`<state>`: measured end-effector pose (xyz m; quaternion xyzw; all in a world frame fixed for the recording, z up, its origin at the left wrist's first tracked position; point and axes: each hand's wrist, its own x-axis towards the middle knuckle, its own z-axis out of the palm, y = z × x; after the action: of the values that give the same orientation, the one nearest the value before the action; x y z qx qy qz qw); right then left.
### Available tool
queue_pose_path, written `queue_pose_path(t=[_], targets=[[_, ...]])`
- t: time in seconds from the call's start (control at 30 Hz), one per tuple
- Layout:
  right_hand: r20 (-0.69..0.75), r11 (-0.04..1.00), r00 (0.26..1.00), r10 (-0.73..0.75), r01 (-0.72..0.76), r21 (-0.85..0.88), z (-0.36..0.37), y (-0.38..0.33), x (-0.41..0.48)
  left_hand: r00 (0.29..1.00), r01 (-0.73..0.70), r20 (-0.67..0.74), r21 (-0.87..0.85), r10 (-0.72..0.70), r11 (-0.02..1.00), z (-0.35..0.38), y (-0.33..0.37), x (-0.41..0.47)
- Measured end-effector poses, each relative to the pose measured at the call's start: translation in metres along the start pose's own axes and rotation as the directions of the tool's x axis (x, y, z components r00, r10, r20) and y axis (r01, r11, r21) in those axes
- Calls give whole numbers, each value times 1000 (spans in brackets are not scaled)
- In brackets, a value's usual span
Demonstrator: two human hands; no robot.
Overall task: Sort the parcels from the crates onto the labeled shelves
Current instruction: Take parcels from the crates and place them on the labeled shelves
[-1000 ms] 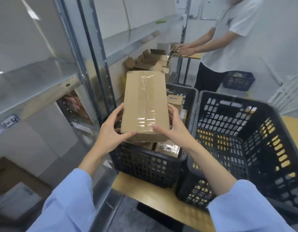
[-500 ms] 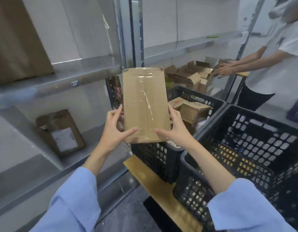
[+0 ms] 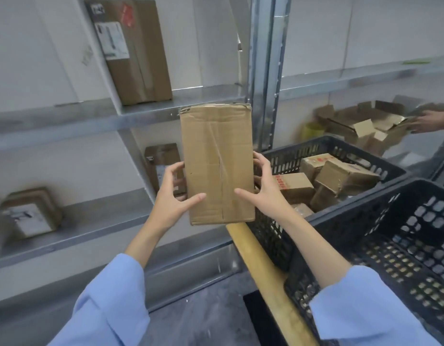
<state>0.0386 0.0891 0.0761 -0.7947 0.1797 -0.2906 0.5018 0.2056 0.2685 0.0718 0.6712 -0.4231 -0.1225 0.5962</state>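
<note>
Open cartons [image 3: 363,127] lie piled beyond a yellowish wooden tabletop [image 3: 263,270].

brown cardboard parcel [image 3: 217,166], upright, held btwn left hand [image 3: 172,198] & right hand [image 3: 263,188]

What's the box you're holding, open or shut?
Shut. The box has flaps lying flat, meeting along its middle seam.

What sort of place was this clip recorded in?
Probably a parcel sorting or stock room. Metal shelves carry labelled cartons, a black crate beside them is full of small parcels, and the left hand and right hand hold a brown box up before the shelves.
</note>
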Motion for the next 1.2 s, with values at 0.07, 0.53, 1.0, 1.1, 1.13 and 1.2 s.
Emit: queue_pose_path(t=[0.07, 0.53, 1.0, 1.1, 1.13, 1.2], targets=[[37, 1000, 999, -20, 21, -23, 11, -5, 4, 999, -2, -40, 16, 3, 1000, -11, 6, -10], [194, 988, 977, -84, 56, 145, 91, -40, 20, 973, 5, -231, 44, 5, 999, -88, 17, -59], [312, 974, 937, -155, 92, 208, 166, -88, -5, 945, 9, -328, 67, 13, 998, -169, 27, -118], [317, 976, 934, -163, 105, 192, 181, -99, -17, 937, 25, -349, 68, 1, 997, -184, 27, -135], [318, 976, 933, -167, 112, 186, 186, -103, -21, 935, 32, -355, 79, -2, 996, -189, 28, -140], [320, 975, 930, -181, 128, 180, 196, -112, -29, 930, 34, -369, 86, 0, 996, -199, 28, -150]])
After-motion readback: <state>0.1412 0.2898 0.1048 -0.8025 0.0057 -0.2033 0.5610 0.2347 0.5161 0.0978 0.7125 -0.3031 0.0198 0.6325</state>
